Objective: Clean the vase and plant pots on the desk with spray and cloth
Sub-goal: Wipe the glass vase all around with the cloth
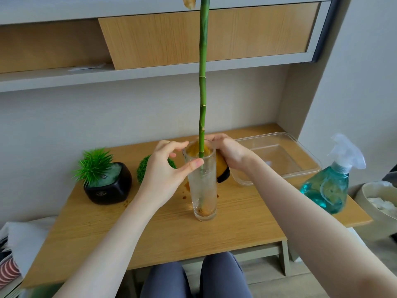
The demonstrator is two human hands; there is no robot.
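Vase (pixel 204 190) of clear glass stands upright near the middle of the wooden desk (pixel 247 214), with a tall green bamboo stalk (pixel 202 87) rising straight out of it. From the head view, the left hand (pixel 165 171) forms a grip on the vase's upper part: its thumb lies across the near side of the glass just under the rim and its fingers curl toward the far side. The right hand (pixel 227 151) is clamped on a yellow cloth (pixel 221 164) with a dark edge, pressing it against the vase's rim and right side. Left of the left hand sit a black pot (pixel 109 188) with a spiky green plant and, partly hidden behind that hand, a round green plant (pixel 144 168). Right of the right hand lies a clear plastic tray (pixel 300 155), and farther right, at the desk edge, stands a blue spray bottle (pixel 328 186). Small brown stains (pixel 184 197) mark the desk just beside the vase base.
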